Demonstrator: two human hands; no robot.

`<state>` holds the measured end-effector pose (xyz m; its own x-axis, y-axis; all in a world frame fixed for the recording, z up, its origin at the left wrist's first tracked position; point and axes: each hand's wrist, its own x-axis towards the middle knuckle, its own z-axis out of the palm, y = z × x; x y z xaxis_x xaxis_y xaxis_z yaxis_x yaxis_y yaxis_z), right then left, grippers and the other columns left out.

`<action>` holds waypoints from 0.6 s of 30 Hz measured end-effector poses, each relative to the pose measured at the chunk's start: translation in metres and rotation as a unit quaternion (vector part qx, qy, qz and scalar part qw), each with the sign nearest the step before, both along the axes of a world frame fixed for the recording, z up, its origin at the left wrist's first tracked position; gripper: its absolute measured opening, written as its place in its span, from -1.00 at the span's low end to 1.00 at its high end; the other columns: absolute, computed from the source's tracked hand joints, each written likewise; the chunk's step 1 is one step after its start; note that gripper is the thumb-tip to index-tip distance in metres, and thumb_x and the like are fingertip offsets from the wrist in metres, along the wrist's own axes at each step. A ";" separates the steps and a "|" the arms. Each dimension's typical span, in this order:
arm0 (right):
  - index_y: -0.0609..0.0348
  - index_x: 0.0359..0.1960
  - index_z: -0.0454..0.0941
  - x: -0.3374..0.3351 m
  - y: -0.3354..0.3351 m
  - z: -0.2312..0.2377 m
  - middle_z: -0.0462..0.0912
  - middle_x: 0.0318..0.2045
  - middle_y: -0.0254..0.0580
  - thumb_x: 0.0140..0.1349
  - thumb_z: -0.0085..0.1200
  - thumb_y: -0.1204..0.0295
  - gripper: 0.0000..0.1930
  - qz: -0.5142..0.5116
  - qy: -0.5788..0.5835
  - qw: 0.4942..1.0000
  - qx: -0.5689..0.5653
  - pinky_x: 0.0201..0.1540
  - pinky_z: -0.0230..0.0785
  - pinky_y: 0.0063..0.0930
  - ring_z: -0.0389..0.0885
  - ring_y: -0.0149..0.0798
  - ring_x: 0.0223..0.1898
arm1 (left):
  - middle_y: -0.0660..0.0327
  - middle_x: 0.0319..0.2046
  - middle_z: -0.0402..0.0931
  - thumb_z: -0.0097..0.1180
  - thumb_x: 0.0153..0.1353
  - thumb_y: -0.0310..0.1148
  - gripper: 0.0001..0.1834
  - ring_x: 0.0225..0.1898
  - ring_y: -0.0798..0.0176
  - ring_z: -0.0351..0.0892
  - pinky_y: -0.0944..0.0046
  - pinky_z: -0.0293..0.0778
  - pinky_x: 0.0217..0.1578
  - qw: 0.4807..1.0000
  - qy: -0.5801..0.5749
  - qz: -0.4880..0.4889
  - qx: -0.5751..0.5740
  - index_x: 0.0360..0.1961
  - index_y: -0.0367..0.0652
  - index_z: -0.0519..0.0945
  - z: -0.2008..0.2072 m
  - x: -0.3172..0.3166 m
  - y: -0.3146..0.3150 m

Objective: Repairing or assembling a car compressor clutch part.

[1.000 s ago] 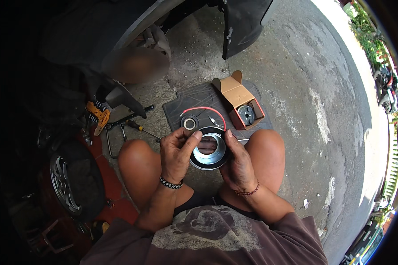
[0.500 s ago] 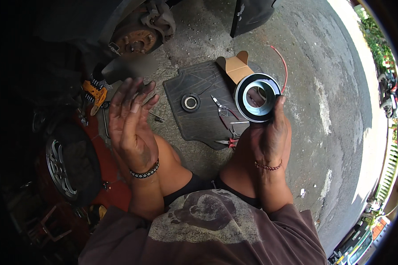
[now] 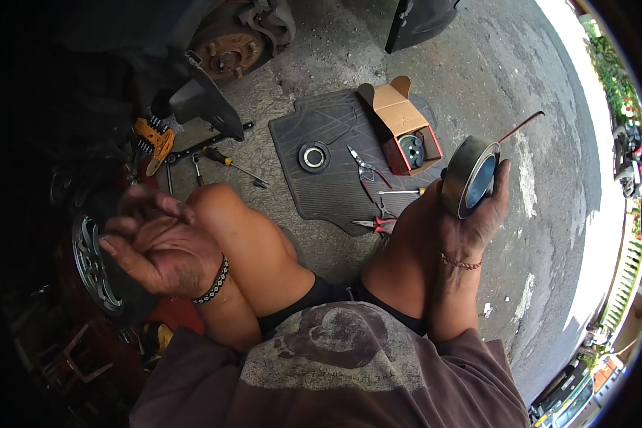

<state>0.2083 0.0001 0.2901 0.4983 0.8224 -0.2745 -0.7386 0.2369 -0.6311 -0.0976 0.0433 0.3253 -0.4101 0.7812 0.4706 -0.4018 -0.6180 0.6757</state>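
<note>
My right hand (image 3: pixel 471 232) holds a round metal pulley (image 3: pixel 455 171), tilted on edge, with the fingers mostly hidden behind it. Palm up and fingers loosely bent apart, my left hand (image 3: pixel 175 253) is empty above my left side. Past my knees, a dark ring-shaped coil (image 3: pixel 304 155) with a wire lies on the black rubber mat (image 3: pixel 299 192). To its right stands an opened cardboard box (image 3: pixel 399 107) holding a dark round part (image 3: pixel 411 151). Between them rest snap-ring pliers (image 3: pixel 366 171), a screwdriver (image 3: pixel 401 192) and red-handled pliers (image 3: pixel 379 225).
A rusty wheel hub (image 3: pixel 228 55) with its brake sits at the upper left, near a hanging dark panel (image 3: pixel 200 107). Left of my knee lie a yellow-black screwdriver (image 3: pixel 225 161) and an orange bit holder (image 3: pixel 153 143). A wheel (image 3: pixel 93 264) lies at far left.
My left hand has dropped down and left, turning palm up. My right hand has moved right and tilted the pulley from face-on to edge-on, uncovering the box.
</note>
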 end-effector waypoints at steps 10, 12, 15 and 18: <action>0.35 -0.09 0.57 -0.029 0.020 0.005 0.70 -0.30 -0.19 0.39 0.12 0.30 -0.71 0.149 -0.487 0.841 -0.182 -0.18 0.48 -0.55 0.63 -0.44 -0.28 | 0.03 0.02 0.56 -0.15 0.42 -0.19 -0.51 -0.34 0.22 0.52 0.41 0.33 -0.54 0.983 -0.057 0.171 -0.038 0.27 -0.22 0.36 0.005 -0.065 -0.008; 0.36 -0.13 0.56 -0.047 0.024 0.022 0.70 -0.34 -0.10 0.19 0.25 0.53 -0.76 0.210 -0.644 0.698 -0.233 -0.17 0.47 -0.49 0.67 -0.37 -0.27 | 0.02 0.01 0.56 -0.13 0.41 -0.21 -0.51 -0.36 0.23 0.52 0.41 0.34 -0.53 0.978 -0.059 0.196 -0.048 0.26 -0.24 0.36 0.000 -0.091 -0.011; 0.43 -0.13 0.52 -0.034 0.027 -0.007 0.63 -0.28 0.28 -0.13 0.19 0.68 -0.59 0.341 -0.732 0.584 -0.082 -0.09 0.50 -0.25 0.66 0.20 -0.16 | -0.01 -0.02 0.57 -0.10 0.39 -0.27 -0.52 -0.43 0.24 0.53 0.41 0.37 -0.51 0.965 -0.047 0.246 -0.075 0.26 -0.29 0.36 -0.021 -0.128 -0.017; 0.34 -0.16 0.53 -0.045 0.039 -0.026 0.62 -0.25 0.24 0.00 0.13 0.60 -0.70 0.499 -0.754 0.427 -0.013 -0.13 0.51 -0.07 0.64 0.19 -0.18 | -0.04 -0.06 0.57 -0.06 0.37 -0.32 -0.53 -0.49 0.26 0.54 0.40 0.41 -0.49 0.955 0.016 0.279 -0.096 0.24 -0.32 0.37 -0.060 -0.162 -0.015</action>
